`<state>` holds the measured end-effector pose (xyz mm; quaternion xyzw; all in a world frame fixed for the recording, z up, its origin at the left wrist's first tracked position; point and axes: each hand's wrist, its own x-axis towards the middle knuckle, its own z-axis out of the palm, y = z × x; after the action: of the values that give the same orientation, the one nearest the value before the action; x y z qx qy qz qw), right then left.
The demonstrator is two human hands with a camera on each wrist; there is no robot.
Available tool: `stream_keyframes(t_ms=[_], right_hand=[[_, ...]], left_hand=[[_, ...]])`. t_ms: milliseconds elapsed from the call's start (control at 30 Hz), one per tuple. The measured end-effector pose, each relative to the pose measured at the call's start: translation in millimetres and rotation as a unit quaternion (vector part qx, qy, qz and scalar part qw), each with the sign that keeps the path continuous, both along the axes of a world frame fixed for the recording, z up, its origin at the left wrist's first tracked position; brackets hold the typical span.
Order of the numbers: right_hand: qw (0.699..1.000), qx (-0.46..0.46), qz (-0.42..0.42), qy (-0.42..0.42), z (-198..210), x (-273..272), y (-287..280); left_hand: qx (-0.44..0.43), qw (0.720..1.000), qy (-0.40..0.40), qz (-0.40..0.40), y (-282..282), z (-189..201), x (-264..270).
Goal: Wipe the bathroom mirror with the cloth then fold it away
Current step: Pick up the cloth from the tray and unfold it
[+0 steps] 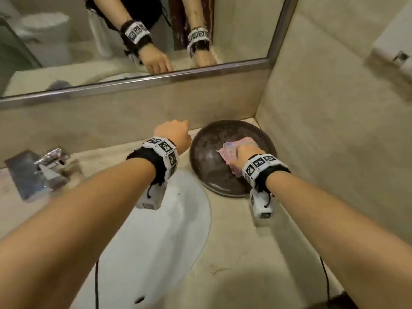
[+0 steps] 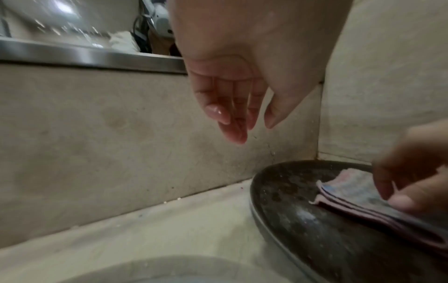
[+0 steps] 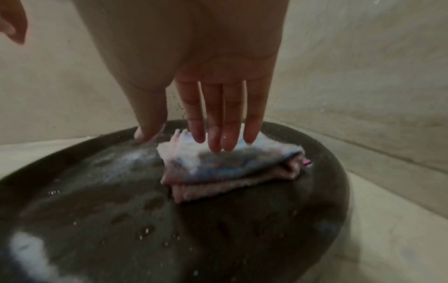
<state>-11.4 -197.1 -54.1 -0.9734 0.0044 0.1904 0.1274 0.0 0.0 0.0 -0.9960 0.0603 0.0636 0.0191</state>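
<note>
The small folded cloth (image 1: 231,150), pink with pale blue, lies in a dark round tray (image 1: 207,166) in the counter's back right corner. My right hand (image 1: 244,156) rests on top of it; in the right wrist view its straight fingers (image 3: 218,134) press the cloth (image 3: 230,168) down while the thumb touches the wet tray (image 3: 145,220) beside it. My left hand (image 1: 172,132) hovers left of the tray near the back wall, fingers (image 2: 232,122) hanging relaxed and holding nothing. The mirror (image 1: 240,25) hangs above, reflecting both wrists.
A white sink basin (image 1: 156,241) sits below my left forearm, with a chrome faucet (image 1: 51,157) at the far left. Beige walls close off the back and right of the stone counter (image 1: 256,264). A metal frame (image 1: 133,83) edges the mirror.
</note>
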Motion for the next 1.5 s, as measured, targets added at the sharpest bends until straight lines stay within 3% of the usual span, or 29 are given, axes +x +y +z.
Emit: stream_keyframes(t_ms=[200,400,500,600,700,833,1000,1133,1233,1367,1500], right_hand=[[0.999,-0.013,-0.016,0.029,-17.7,1.9,1.6],[0.997,-0.013,-0.060,0.041,10.7,9.8,-0.2],[0.989,0.067,-0.125,-0.031,26.8,11.6,-1.8],[0.948,0.249,-0.188,-0.070,52.1,10.1,-3.0],[0.928,0.323,-0.162,-0.094,100.4,7.2,-1.3],[0.938,0.320,-0.094,-0.097,172.5,2.1,10.6],[0.935,0.333,-0.050,-0.115,257.2,-9.4,30.6],[0.931,0.329,-0.021,-0.155,301.5,-14.1,42.7],[0.938,0.296,0.008,-0.183,321.4,-23.7,50.5],[0.960,0.212,0.037,-0.180,319.1,-31.3,57.1],[0.945,0.212,-0.028,-0.246,318.5,-26.4,73.8]], left_hand=[[0.002,0.999,0.014,-0.045,-17.5,-23.7,7.7],[-0.005,0.996,-0.005,-0.092,-30.5,-16.1,8.7],[-0.016,0.994,-0.020,-0.108,-31.4,1.5,8.4],[-0.037,0.992,-0.037,-0.116,-30.9,25.9,7.8],[-0.076,0.989,-0.036,-0.119,-30.1,56.4,9.9],[-0.159,0.978,-0.030,-0.133,-27.4,96.2,10.7],[-0.340,0.934,0.016,-0.111,-15.7,146.5,3.2],[-0.406,0.906,-0.046,-0.113,-0.4,186.9,-4.0],[-0.438,0.888,-0.107,-0.090,10.9,216.0,-8.9],[-0.470,0.869,-0.105,-0.118,18.6,250.5,-15.6],[-0.455,0.872,-0.131,-0.121,38.5,275.7,-20.2]])
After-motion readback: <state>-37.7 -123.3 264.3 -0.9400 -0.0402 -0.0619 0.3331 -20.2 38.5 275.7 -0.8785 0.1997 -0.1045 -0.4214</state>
